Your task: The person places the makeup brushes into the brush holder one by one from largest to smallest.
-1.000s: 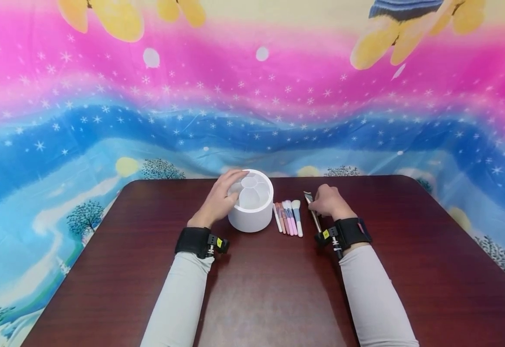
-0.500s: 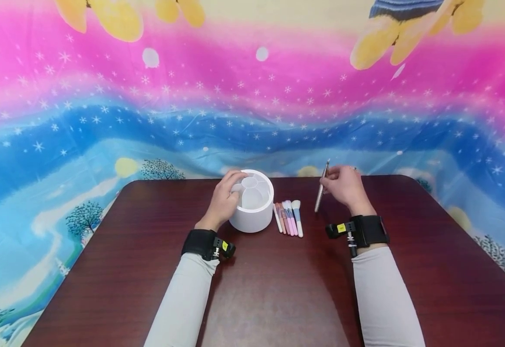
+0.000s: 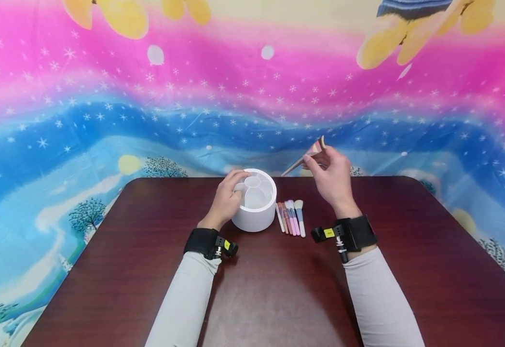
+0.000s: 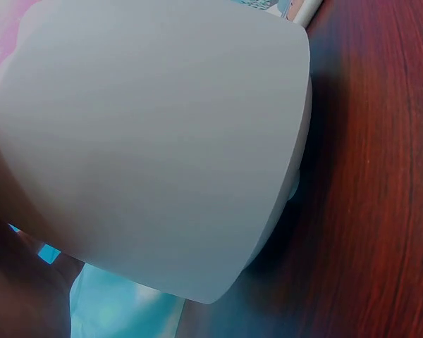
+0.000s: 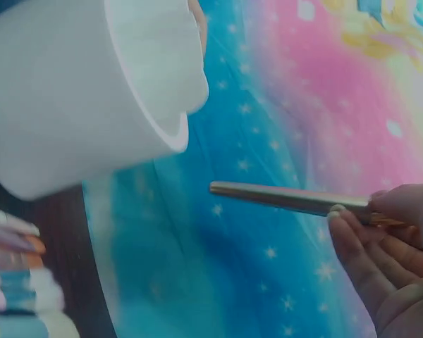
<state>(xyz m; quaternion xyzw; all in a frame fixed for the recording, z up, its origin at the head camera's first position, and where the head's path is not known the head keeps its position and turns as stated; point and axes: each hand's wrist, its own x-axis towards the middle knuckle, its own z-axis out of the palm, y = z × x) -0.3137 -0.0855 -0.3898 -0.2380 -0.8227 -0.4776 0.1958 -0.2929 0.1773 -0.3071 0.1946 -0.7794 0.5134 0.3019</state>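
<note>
In the head view a white round divided brush holder (image 3: 253,222) stands on the table, and my left hand (image 3: 223,201) grips its rim from the left side. Its smooth outer wall (image 4: 155,141) fills most of the left wrist view. Above the table, to the right of the holder, my right hand (image 3: 335,179) pinches a makeup brush (image 3: 294,166). The brush is tilted, with its bristles up at the right and the gold handle (image 5: 282,197) pointing down and left toward the holder, apart from it.
Several makeup brushes (image 3: 293,219) with pink, white and blue handles lie side by side just right of the holder. The dark wooden table (image 3: 265,299) ends near the holder at the back. A printed cloth (image 3: 217,86) hangs behind it.
My right hand has lifted the makeup brush off the table and turned it, so its handle now points left and down. The left hand stays on the brush holder.
</note>
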